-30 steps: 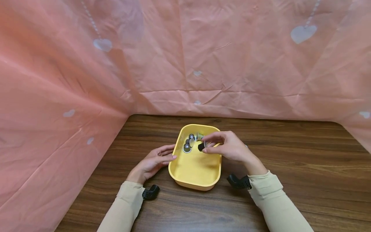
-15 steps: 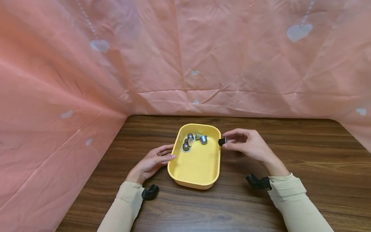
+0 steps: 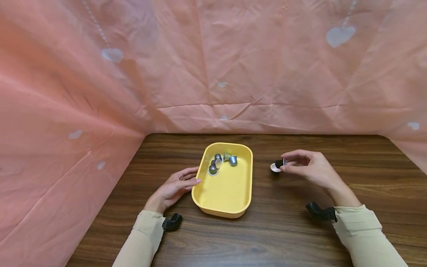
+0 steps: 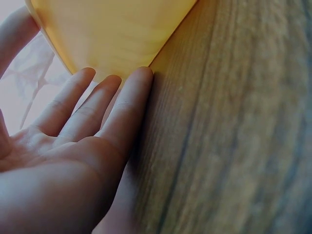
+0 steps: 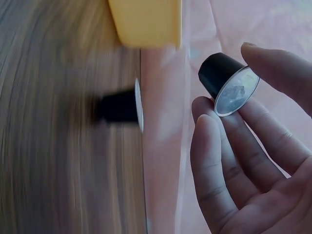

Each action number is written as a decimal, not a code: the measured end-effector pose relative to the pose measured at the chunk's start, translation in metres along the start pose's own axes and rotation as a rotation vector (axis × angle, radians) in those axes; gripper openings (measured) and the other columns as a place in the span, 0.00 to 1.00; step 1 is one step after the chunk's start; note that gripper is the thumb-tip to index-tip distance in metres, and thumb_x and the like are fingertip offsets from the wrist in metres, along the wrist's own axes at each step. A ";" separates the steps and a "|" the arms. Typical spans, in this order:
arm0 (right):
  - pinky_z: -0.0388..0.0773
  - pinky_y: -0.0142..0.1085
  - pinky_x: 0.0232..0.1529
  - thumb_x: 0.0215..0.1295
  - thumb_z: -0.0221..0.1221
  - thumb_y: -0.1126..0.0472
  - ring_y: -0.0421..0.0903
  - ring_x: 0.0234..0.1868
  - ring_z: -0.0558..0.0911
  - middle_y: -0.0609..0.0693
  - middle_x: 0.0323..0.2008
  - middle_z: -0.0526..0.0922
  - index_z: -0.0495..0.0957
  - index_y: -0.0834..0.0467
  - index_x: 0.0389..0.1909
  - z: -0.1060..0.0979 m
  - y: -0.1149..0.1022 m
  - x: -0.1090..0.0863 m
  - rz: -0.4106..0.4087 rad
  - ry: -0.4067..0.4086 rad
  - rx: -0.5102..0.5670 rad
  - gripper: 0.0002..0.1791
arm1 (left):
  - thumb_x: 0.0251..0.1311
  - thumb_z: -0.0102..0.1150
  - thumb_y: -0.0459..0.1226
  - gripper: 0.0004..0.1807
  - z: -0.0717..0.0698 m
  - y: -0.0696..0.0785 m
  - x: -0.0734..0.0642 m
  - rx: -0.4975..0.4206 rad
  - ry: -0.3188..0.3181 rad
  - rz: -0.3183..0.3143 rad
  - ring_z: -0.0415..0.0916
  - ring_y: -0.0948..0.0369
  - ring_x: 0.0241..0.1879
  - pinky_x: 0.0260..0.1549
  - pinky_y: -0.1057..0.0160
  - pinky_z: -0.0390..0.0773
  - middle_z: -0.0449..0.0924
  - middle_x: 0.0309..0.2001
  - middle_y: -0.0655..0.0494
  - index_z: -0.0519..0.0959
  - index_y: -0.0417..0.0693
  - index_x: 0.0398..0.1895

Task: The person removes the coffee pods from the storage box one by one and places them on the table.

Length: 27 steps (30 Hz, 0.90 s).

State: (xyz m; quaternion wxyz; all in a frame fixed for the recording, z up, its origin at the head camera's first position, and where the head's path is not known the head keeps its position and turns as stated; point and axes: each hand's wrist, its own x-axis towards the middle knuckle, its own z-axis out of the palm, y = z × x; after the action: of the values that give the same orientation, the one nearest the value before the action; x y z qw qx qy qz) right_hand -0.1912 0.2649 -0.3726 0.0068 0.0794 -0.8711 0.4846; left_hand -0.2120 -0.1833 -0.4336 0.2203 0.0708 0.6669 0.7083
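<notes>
My right hand (image 3: 313, 167) pinches a black coffee capsule (image 5: 220, 75) between thumb and fingers, its silvery lid facing the palm. Close under it on the table stands another black capsule (image 5: 118, 106), its pale lid (image 3: 275, 168) turned up. On the left, the fingers of my left hand (image 4: 73, 131) lie straight against the outer wall of a yellow tray (image 3: 221, 213), with the thumb at its rim. Inside the tray's far part lie several capsules, among them a blue-grey one (image 3: 233, 160) and a dark one (image 3: 212, 170) standing lid down.
A brown wooden table (image 3: 233, 244) bears everything. Pink cloth (image 3: 186, 74) with pale hearts hangs behind it and along the left side. A black wrist mount (image 3: 172, 221) sits on the left sleeve, another (image 3: 321, 212) on the right.
My right hand has carried the black capsule out of the tray and rightward to above the table beside the standing capsule. The left hand has stayed at the tray's side.
</notes>
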 end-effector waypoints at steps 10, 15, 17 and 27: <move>0.83 0.28 0.39 0.67 0.75 0.50 0.27 0.39 0.86 0.30 0.37 0.89 0.82 0.63 0.64 -0.039 0.034 -0.015 0.072 0.092 -0.092 0.31 | 0.71 0.65 0.34 0.39 0.000 0.001 0.001 0.011 -0.003 -0.015 0.81 0.60 0.61 0.57 0.66 0.83 0.66 0.79 0.34 0.63 0.39 0.83; 0.81 0.27 0.37 0.66 0.75 0.47 0.25 0.37 0.83 0.36 0.39 0.90 0.83 0.60 0.63 -0.039 0.039 -0.012 0.082 0.114 -0.179 0.31 | 0.71 0.65 0.34 0.39 -0.001 0.001 0.001 0.018 0.000 -0.012 0.81 0.60 0.61 0.57 0.66 0.83 0.66 0.79 0.34 0.63 0.39 0.83; 0.78 0.26 0.37 0.66 0.75 0.45 0.27 0.38 0.83 0.43 0.40 0.92 0.85 0.58 0.62 -0.035 0.039 -0.009 0.067 0.122 -0.244 0.30 | 0.71 0.65 0.34 0.39 -0.001 0.001 0.001 0.018 0.002 -0.013 0.81 0.60 0.61 0.57 0.66 0.83 0.67 0.79 0.34 0.63 0.39 0.83; 0.75 0.30 0.37 0.64 0.75 0.47 0.44 0.42 0.86 0.50 0.39 0.92 0.88 0.57 0.56 -0.015 0.036 0.000 0.006 0.136 -0.407 0.25 | 0.71 0.64 0.33 0.38 -0.001 0.001 0.002 0.004 0.006 -0.017 0.81 0.61 0.61 0.57 0.66 0.84 0.66 0.80 0.35 0.63 0.39 0.83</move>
State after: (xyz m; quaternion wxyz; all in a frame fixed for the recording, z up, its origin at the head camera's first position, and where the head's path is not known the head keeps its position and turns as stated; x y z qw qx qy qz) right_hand -0.1971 0.2963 -0.3954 0.0802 0.0408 -0.9487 0.3031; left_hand -0.2142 -0.1837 -0.4332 0.2241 0.0638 0.6695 0.7053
